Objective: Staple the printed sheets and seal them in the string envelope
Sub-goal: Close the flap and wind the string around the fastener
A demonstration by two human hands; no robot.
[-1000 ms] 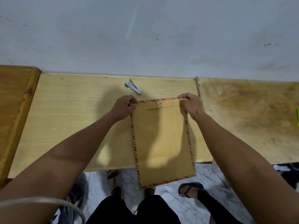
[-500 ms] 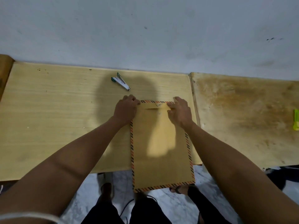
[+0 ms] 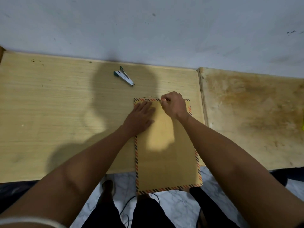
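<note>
Envelope: one brown paper string envelope with an orange-and-black striped border point(image 3: 166, 145) lies face down on the pale wooden table point(image 3: 57, 112), top end away from the person, bottom end overhanging the near edge above the floor.
Sheets: none in sight; they are presumably inside the envelope already, though the paper hides that.
Left hand: the left hand point(image 3: 139, 119) lies flat, fingers spread, palm down on the envelope's upper left part, gripping nothing; I judge it is there to pin the envelope and its flap while the other hand works.
Right hand: the right hand point(image 3: 172, 104) sits at the top edge, fingers pinched narrow on the thin dark string point(image 3: 148, 97), which arcs leftward just beyond the striped border.
Why so held: the pinch at the flap's middle suggests the string is being wound round the closure button; the button itself is hidden under the hand.
Stapler: one small teal-and-silver metal stapler point(image 3: 123, 76) rests well apart from the envelope, towards the wall, out of the way, which fits stapling being finished.
Second table: one stained, darker wooden table point(image 3: 255, 112) abuts on the right, with a yellow-green object barely showing at the frame edge, too cut off to identify.
Count: one envelope, one stapler, one string, two tables, two hands.
Stage: sealing, the last step.
</note>
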